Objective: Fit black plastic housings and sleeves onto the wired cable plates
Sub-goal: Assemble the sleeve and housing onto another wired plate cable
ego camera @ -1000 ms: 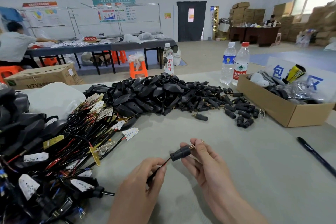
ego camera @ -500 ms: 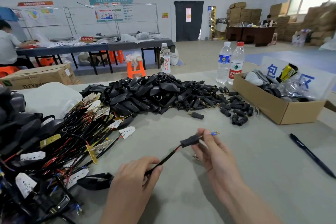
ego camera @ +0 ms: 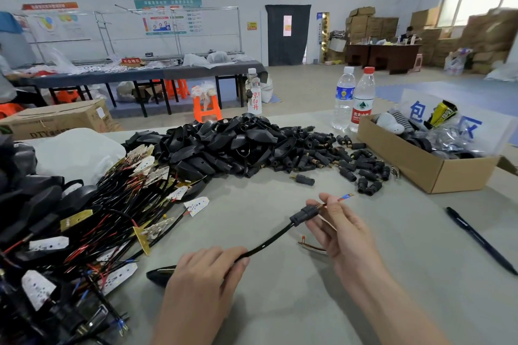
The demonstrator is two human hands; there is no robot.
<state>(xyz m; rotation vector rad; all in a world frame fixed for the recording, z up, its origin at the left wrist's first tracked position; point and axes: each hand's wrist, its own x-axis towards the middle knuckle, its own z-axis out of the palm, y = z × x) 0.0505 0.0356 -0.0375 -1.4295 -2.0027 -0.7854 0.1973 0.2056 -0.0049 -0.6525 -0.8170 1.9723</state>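
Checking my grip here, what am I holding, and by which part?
Left hand grips the black cable partway along; right hand pinches its wire leads just past the black sleeve.

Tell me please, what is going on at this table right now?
A person is fitting a black sleeve onto a black cable. The left hand grips the cable lower down; the right hand pinches it just past the sleeve, where red and blue wire ends stick out. A pile of black housings, loose sleeves and wired plates lie on the table.
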